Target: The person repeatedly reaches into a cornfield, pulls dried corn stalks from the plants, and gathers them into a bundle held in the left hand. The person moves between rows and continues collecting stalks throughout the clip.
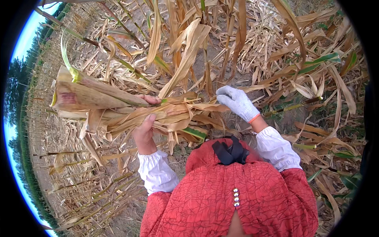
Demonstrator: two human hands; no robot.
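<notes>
My bare left hand (145, 126) is wrapped around a bundle of dried corn stalks and leaves (174, 114), the thumb on the near side and fingertips showing on the far side. At the bundle's left end, broad pale husks or leaf sheaths (91, 96) fan out, one with a reddish patch and a green-white strip rising from it. At the bundle's right end is my right hand (234, 99) in a white knitted glove with an orange cuff edge, fingers curved beside a dry leaf. Whether it grips that leaf cannot be told.
Standing dry corn stalks (205, 56) rise beyond the bundle. A cut stalk with an opened husk (311, 100) lies at the right. Stubble stalks (97, 192) stick up at lower left. Leaf litter (263, 38) covers soil at the upper right.
</notes>
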